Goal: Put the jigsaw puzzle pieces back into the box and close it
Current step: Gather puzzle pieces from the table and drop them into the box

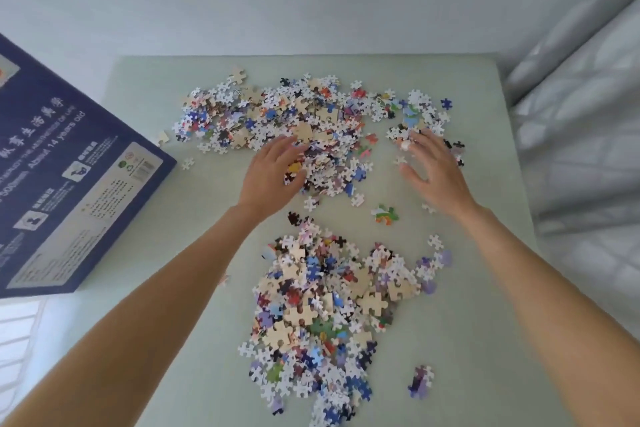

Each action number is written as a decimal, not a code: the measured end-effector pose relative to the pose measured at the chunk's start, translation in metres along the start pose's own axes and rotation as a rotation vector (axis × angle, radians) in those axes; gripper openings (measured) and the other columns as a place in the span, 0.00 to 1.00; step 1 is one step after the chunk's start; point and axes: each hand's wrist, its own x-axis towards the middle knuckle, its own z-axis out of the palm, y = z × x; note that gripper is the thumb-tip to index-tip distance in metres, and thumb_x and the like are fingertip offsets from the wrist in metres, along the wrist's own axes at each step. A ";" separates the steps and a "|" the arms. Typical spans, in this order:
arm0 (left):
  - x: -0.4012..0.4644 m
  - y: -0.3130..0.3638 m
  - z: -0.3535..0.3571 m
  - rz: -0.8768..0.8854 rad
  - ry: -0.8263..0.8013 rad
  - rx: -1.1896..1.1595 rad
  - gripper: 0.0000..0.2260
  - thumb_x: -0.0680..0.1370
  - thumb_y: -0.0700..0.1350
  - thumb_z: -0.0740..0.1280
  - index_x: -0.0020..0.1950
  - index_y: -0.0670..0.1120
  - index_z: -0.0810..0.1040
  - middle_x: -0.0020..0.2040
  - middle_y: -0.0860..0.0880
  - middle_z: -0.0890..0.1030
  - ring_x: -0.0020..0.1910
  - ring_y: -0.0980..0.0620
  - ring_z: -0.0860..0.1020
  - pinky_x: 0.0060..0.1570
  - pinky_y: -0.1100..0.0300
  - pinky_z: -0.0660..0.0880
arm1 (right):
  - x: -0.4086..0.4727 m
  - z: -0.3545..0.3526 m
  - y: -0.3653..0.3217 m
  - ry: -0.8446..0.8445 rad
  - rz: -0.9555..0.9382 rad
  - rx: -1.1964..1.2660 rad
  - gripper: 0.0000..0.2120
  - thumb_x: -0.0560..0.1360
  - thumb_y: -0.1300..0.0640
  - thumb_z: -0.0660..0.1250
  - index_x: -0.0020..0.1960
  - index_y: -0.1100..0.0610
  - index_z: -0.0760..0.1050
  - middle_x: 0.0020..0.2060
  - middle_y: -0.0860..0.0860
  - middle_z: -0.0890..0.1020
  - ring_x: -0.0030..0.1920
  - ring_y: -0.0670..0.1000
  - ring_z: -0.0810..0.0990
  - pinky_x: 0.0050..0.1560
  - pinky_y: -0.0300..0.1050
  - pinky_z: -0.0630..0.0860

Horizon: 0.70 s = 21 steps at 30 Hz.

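Cardboard puzzle pieces (311, 135) lie in far and near heaps on the table (485, 322). Left hand (273, 170) and right hand (433, 170), both spread and empty, bracket the far heap, probably to rake it together. Blue box (69, 166) sits left.

Multicoloured, white and tan puzzle pieces (311, 315); pale green table (145, 107); navy box (52, 163) with white lettering.
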 end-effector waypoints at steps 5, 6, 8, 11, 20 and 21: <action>0.055 -0.013 0.022 -0.153 -0.068 0.103 0.26 0.78 0.62 0.56 0.74 0.58 0.58 0.77 0.51 0.54 0.76 0.47 0.47 0.73 0.47 0.45 | 0.067 0.004 0.065 0.032 0.319 -0.067 0.23 0.80 0.42 0.49 0.72 0.50 0.60 0.75 0.55 0.53 0.75 0.58 0.45 0.73 0.54 0.41; 0.058 -0.015 0.025 -0.154 -0.093 0.101 0.27 0.77 0.64 0.54 0.74 0.58 0.57 0.77 0.52 0.53 0.76 0.48 0.46 0.73 0.47 0.44 | 0.078 0.007 0.071 0.022 0.356 -0.060 0.23 0.81 0.43 0.47 0.73 0.49 0.59 0.76 0.55 0.52 0.75 0.59 0.44 0.73 0.56 0.41; 0.057 -0.021 0.031 -0.129 -0.119 0.118 0.29 0.75 0.67 0.49 0.74 0.59 0.56 0.77 0.53 0.52 0.76 0.49 0.45 0.73 0.47 0.42 | 0.096 0.010 0.074 -0.004 0.381 -0.089 0.23 0.81 0.42 0.44 0.74 0.46 0.56 0.76 0.52 0.51 0.75 0.58 0.43 0.73 0.56 0.38; 0.054 -0.023 0.034 -0.101 -0.125 0.121 0.30 0.74 0.69 0.46 0.74 0.59 0.57 0.77 0.53 0.53 0.76 0.50 0.44 0.73 0.49 0.40 | 0.113 0.011 0.064 -0.075 0.286 -0.082 0.23 0.80 0.41 0.42 0.74 0.44 0.55 0.76 0.49 0.51 0.75 0.57 0.43 0.72 0.55 0.36; 0.009 0.010 0.015 -0.008 -0.217 -0.104 0.29 0.75 0.65 0.53 0.70 0.50 0.67 0.72 0.50 0.67 0.72 0.50 0.61 0.71 0.52 0.55 | 0.010 0.054 -0.051 -0.402 -0.282 -0.017 0.32 0.74 0.35 0.37 0.74 0.44 0.54 0.75 0.47 0.50 0.74 0.49 0.43 0.73 0.51 0.35; -0.004 0.016 0.015 0.011 -0.239 -0.111 0.29 0.75 0.65 0.53 0.71 0.50 0.67 0.71 0.49 0.68 0.71 0.50 0.63 0.70 0.52 0.57 | -0.012 0.055 -0.061 -0.424 -0.314 -0.004 0.31 0.75 0.35 0.38 0.74 0.45 0.56 0.75 0.47 0.50 0.74 0.49 0.43 0.73 0.51 0.36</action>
